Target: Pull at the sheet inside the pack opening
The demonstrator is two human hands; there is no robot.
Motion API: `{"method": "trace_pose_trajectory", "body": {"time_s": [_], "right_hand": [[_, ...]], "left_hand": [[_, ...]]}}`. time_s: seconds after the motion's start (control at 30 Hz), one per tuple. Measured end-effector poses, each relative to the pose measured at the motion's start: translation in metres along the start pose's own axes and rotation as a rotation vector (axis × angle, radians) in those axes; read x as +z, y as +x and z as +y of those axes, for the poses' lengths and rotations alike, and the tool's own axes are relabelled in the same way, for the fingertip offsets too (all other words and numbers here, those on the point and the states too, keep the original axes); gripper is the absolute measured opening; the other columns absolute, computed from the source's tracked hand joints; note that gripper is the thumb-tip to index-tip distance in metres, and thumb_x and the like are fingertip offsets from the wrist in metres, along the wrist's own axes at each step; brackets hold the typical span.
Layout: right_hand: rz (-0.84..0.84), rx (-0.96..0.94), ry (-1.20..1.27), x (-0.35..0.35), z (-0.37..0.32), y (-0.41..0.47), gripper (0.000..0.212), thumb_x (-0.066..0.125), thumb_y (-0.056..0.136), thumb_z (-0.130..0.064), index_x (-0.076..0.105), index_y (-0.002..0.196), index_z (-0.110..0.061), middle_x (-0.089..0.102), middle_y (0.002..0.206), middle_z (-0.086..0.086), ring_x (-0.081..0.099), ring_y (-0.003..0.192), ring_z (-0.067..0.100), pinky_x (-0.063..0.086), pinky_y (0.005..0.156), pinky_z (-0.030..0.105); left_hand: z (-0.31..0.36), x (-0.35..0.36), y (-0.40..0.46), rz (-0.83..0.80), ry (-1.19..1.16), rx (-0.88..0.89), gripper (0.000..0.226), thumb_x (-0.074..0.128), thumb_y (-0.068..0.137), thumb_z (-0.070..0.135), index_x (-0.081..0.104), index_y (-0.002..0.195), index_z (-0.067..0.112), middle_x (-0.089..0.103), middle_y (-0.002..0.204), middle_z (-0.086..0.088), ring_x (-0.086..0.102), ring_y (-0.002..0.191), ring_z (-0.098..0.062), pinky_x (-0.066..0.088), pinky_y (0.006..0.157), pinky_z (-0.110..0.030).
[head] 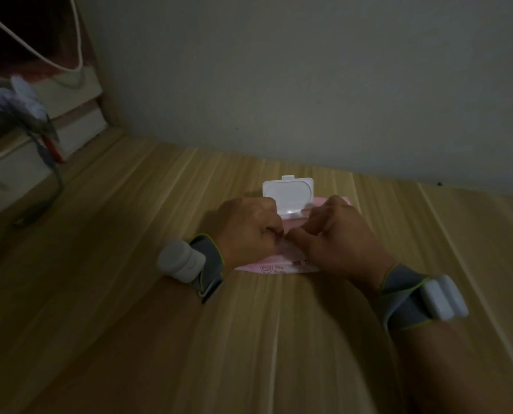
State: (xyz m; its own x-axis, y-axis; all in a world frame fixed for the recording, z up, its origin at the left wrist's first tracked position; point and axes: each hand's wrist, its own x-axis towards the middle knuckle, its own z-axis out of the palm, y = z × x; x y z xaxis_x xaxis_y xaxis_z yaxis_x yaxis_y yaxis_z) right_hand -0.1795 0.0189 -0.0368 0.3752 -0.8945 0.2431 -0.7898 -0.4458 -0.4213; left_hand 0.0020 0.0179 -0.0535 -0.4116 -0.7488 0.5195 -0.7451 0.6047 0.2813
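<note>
A pink pack of wet wipes (274, 268) lies flat on the wooden table (159, 324), close to the wall. Its white plastic lid (288, 194) stands flipped up at the far side. My left hand (246, 230) lies over the pack's left part with its fingers curled on it. My right hand (336, 237) covers the right part, thumb pointing left toward the other hand, fingers bent near the opening under the lid. The opening itself is hidden by both hands. Each wrist wears a grey strap with a white device.
A plain grey wall (309, 85) rises right behind the pack. At the left stand stacked pale boxes or books (70, 115) with white cables (55, 64) and a grey strap hanging over them. The light is dim.
</note>
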Motion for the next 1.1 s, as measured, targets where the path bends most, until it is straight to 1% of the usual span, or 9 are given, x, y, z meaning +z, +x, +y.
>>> {"method": "trace_pose_trajectory", "body": {"time_s": [0.1, 0.23, 0.43, 0.5, 0.67, 0.8, 0.9, 1.0, 1.1], "right_hand": [[0.013, -0.012, -0.03, -0.004, 0.003, 0.001, 0.041, 0.054, 0.082, -0.042, 0.078, 0.063, -0.014, 0.068, 0.055, 0.002, 0.047, 0.078, 0.021, 0.037, 0.067, 0.029], [0.015, 0.0, -0.072, -0.009, 0.006, 0.001, 0.037, 0.057, 0.084, -0.038, 0.08, 0.068, -0.015, 0.07, 0.057, 0.002, 0.047, 0.084, 0.022, 0.033, 0.066, 0.026], [0.016, 0.004, -0.149, -0.015, 0.012, 0.003, 0.059, 0.033, 0.073, -0.056, 0.079, 0.071, -0.019, 0.068, 0.059, 0.002, 0.045, 0.087, 0.021, 0.043, 0.068, 0.031], [0.007, 0.022, -0.18, -0.016, 0.012, 0.003, 0.058, 0.034, 0.074, -0.056, 0.08, 0.075, -0.021, 0.068, 0.062, 0.003, 0.044, 0.088, 0.02, 0.045, 0.069, 0.033], [-0.019, 0.049, -0.25, -0.021, 0.013, 0.003, 0.042, 0.052, 0.083, -0.047, 0.08, 0.079, -0.015, 0.07, 0.073, 0.007, 0.045, 0.095, 0.024, 0.047, 0.079, 0.042], [0.028, 0.027, -0.301, -0.02, 0.016, 0.004, 0.056, 0.038, 0.08, -0.053, 0.08, 0.073, -0.015, 0.067, 0.071, 0.004, 0.048, 0.089, 0.028, 0.044, 0.08, 0.041], [0.1, 0.007, -0.39, -0.016, 0.016, 0.004, 0.055, 0.035, 0.085, -0.05, 0.078, 0.077, -0.017, 0.067, 0.079, 0.002, 0.05, 0.088, 0.028, 0.043, 0.079, 0.042], [0.136, -0.021, -0.292, -0.006, 0.003, 0.003, 0.054, 0.033, 0.093, -0.05, 0.076, 0.078, -0.021, 0.066, 0.084, -0.001, 0.05, 0.092, 0.028, 0.041, 0.083, 0.043], [0.093, -0.053, -0.205, 0.006, -0.011, 0.0, 0.056, 0.026, 0.095, -0.052, 0.076, 0.085, -0.027, 0.061, 0.091, -0.003, 0.045, 0.098, 0.024, 0.036, 0.087, 0.042]], "left_hand": [[0.0, 0.001, 0.0, -0.034, 0.022, -0.003, 0.045, 0.036, 0.067, 0.022, 0.081, 0.072, 0.02, 0.071, 0.071, 0.0, 0.068, 0.062, -0.028, 0.053, 0.049, -0.032], [-0.003, 0.002, 0.0, -0.047, 0.01, -0.007, 0.046, 0.036, 0.067, 0.021, 0.082, 0.073, 0.022, 0.07, 0.072, 0.003, 0.067, 0.063, -0.025, 0.052, 0.05, -0.03], [-0.004, 0.003, -0.001, -0.059, 0.028, 0.011, 0.045, 0.038, 0.068, 0.021, 0.082, 0.074, 0.019, 0.07, 0.072, 0.001, 0.067, 0.062, -0.027, 0.053, 0.05, -0.031], [-0.004, 0.003, -0.001, -0.056, 0.032, 0.021, 0.045, 0.038, 0.068, 0.02, 0.082, 0.073, 0.018, 0.071, 0.071, 0.0, 0.067, 0.06, -0.026, 0.053, 0.049, -0.03], [-0.002, 0.002, -0.001, -0.021, 0.016, 0.034, 0.042, 0.039, 0.068, 0.017, 0.08, 0.066, 0.015, 0.073, 0.067, 0.0, 0.07, 0.06, -0.023, 0.054, 0.048, -0.027], [-0.001, 0.002, 0.0, 0.0, 0.004, 0.036, 0.04, 0.039, 0.067, 0.016, 0.079, 0.063, 0.015, 0.073, 0.066, 0.001, 0.069, 0.057, -0.022, 0.054, 0.048, -0.025], [-0.002, 0.002, -0.001, 0.019, 0.014, 0.033, 0.039, 0.039, 0.068, 0.016, 0.078, 0.063, 0.016, 0.073, 0.065, 0.001, 0.068, 0.056, -0.022, 0.055, 0.049, -0.026], [-0.001, 0.0, 0.0, 0.036, 0.029, 0.022, 0.037, 0.04, 0.066, 0.017, 0.076, 0.06, 0.017, 0.072, 0.062, 0.001, 0.066, 0.052, -0.024, 0.054, 0.047, -0.028], [0.003, -0.002, 0.0, 0.028, 0.066, 0.016, 0.034, 0.039, 0.067, 0.017, 0.07, 0.055, 0.012, 0.065, 0.054, -0.004, 0.059, 0.045, -0.028, 0.05, 0.041, -0.031]]}}
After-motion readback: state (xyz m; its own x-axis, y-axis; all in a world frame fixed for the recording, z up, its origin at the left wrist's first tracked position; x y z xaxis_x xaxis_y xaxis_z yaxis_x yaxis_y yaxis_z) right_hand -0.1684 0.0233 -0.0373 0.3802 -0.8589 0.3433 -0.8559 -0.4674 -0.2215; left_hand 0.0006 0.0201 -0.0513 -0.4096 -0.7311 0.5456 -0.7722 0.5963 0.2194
